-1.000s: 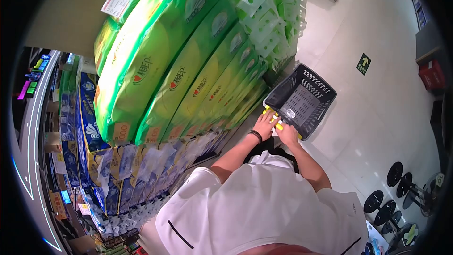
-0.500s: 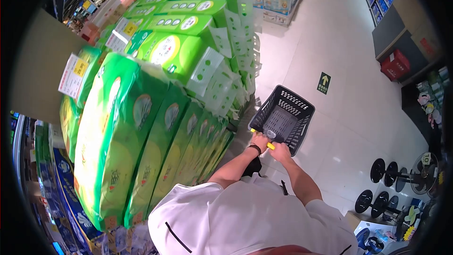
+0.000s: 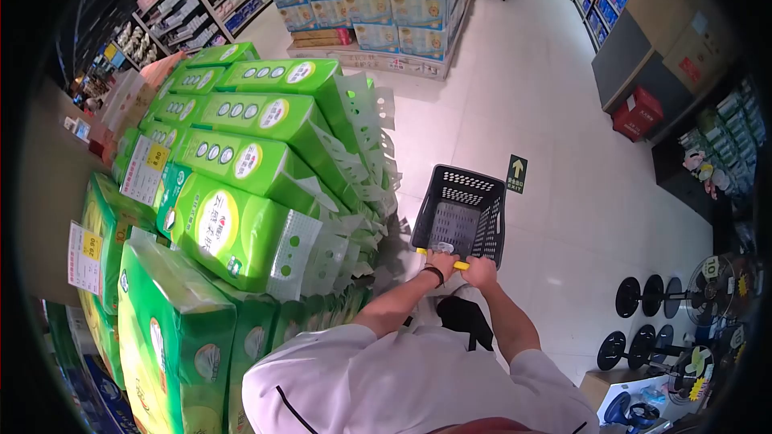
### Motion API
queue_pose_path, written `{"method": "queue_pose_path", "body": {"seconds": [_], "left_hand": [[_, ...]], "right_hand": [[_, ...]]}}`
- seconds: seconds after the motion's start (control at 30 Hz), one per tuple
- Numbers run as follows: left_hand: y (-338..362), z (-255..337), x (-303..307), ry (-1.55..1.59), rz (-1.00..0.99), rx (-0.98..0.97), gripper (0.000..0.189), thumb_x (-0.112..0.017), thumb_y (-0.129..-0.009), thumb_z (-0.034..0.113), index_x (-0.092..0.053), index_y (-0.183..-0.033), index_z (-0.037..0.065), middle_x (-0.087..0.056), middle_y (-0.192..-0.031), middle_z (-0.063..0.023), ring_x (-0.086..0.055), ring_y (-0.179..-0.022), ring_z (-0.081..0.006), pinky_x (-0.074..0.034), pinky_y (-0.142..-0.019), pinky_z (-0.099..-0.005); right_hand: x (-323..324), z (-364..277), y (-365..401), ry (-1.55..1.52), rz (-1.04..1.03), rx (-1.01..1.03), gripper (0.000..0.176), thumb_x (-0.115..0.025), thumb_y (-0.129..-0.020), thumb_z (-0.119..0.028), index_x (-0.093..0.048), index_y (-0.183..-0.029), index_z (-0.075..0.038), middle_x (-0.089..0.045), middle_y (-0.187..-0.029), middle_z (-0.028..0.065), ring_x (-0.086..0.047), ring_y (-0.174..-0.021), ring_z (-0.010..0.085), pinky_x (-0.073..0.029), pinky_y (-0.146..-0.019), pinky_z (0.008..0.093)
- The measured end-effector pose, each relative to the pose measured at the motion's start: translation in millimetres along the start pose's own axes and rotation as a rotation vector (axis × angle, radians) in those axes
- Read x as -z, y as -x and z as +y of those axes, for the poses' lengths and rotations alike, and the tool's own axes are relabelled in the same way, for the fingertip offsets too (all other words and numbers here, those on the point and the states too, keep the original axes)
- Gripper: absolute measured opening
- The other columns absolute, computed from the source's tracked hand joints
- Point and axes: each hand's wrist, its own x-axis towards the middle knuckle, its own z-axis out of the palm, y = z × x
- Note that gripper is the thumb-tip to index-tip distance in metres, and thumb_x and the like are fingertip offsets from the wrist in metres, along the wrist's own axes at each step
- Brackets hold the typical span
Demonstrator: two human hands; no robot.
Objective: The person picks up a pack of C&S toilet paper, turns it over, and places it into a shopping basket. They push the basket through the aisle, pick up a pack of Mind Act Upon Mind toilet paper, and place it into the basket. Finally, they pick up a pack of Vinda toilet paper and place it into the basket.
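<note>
**Left hand (image 3: 441, 260), right hand (image 3: 481, 272) clenched on handle (image 3: 460, 266)**

Hands side by side on the yellow bar. Black basket (image 3: 487, 229) hangs from it just ahead, low over the floor (image 3: 563, 217); cannot tell if it rests there. Green packs (image 3: 241, 165) stacked close at left. Arrow sign (image 3: 516, 173) just beyond basket. Boxes (image 3: 378, 0) farthest.

**Both hands out front, closed side by side**

My arms reach forward and down, bare below the elbows and slightly bent. My left hand (image 3: 442, 261) and right hand (image 3: 481, 272) sit close together, just apart, knuckles up. The fingers (image 3: 445, 255) of both are curled tight in a grip.
</note>
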Motion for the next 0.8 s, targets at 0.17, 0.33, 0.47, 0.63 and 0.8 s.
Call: {"method": "queue_pose_path", "body": {"seconds": [0.17, 0.33, 0.47, 0.63, 0.8], "left_hand": [[-72, -3, 30, -0.015, 0.007, 0.006, 0.031, -0.064, -0.094, 0.042, -0.065, -0.12, 0.025, -0.072, -0.108, -0.0074, -0.068, -0.108, -0.0279, -0.04, -0.095, -0.0575], [-164, -3, 61, 0.012, -0.005, 0.097, 0.037, -0.064, -0.094, 0.044, -0.062, -0.126, 0.025, -0.072, -0.109, -0.0084, -0.067, -0.108, -0.0294, -0.041, -0.094, -0.0567], [-228, -15, 75, 0.062, 0.09, 0.112, 0.046, -0.062, -0.093, 0.054, -0.06, -0.123, 0.019, -0.069, -0.113, -0.0104, -0.066, -0.109, -0.0337, -0.045, -0.087, -0.0576], [-291, -35, 94, 0.154, 0.226, 0.14, 0.049, -0.06, -0.094, 0.057, -0.058, -0.122, 0.017, -0.067, -0.11, -0.0136, -0.065, -0.104, -0.0371, -0.046, -0.083, -0.057], [-353, -49, 128, 0.149, 0.266, 0.286, 0.048, -0.058, -0.096, 0.056, -0.057, -0.12, 0.015, -0.067, -0.107, -0.0141, -0.066, -0.103, -0.0365, -0.048, -0.081, -0.0555]], "right_hand": [[33, 31, -70, 0.021, -0.023, 0.032, 0.027, -0.071, -0.073, -0.034, -0.075, -0.09, -0.013, -0.073, -0.079, 0.0182, -0.073, -0.079, 0.0383, -0.057, -0.077, 0.0506], [73, 73, -169, 0.035, -0.085, 0.129, 0.028, -0.069, -0.075, -0.034, -0.076, -0.092, -0.013, -0.073, -0.084, 0.0194, -0.072, -0.084, 0.0394, -0.057, -0.08, 0.0513], [112, 97, -251, 0.037, -0.162, 0.215, 0.027, -0.066, -0.075, -0.031, -0.076, -0.093, -0.014, -0.074, -0.088, 0.0191, -0.072, -0.089, 0.0387, -0.056, -0.083, 0.0511], [150, 112, -341, 0.101, -0.27, 0.334, 0.027, -0.065, -0.077, -0.03, -0.077, -0.094, -0.014, -0.075, -0.091, 0.018, -0.073, -0.088, 0.0361, -0.053, -0.089, 0.0506], [150, 112, -435, 0.312, -0.226, 0.44, 0.026, -0.067, -0.079, -0.032, -0.079, -0.097, -0.018, -0.075, -0.097, 0.0139, -0.07, -0.101, 0.0321, -0.037, -0.106, 0.0569]]}}
